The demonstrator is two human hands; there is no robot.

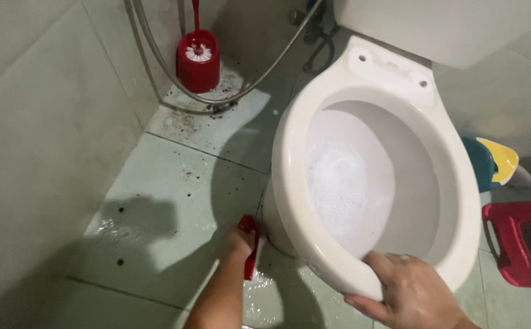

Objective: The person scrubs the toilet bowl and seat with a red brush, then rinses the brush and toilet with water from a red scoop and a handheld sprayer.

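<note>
Left hand: the left hand (pixel 239 240) reached down to the floor at the near left foot of the toilet bowl, its fingers wrapped around one red scrub brush (pixel 251 247).
Red scrub brush: it stood nearly upright against the outer base of the bowl, its lower end on wet, foamy tiles.
Right hand: the right hand (pixel 408 295) rested on the near rim of the bowl, fingers curled over the edge and gripping it.
Toilet bowl: one white toilet bowl (pixel 290 183) with no seat fitted, two mounting holes at its far end, soapy foam inside.
Floor: pale green tiled floor (pixel 174 201), wet near the brush, with dark specks in the far corner.
Far left: one red toilet brush holder (pixel 197 61) with a white-bristled brush in it, ringed by one metal hose (pixel 259 79).
Right: one red plastic stool (pixel 521 244) and one teal-and-yellow container (pixel 491 161), both beside the bowl.
</note>
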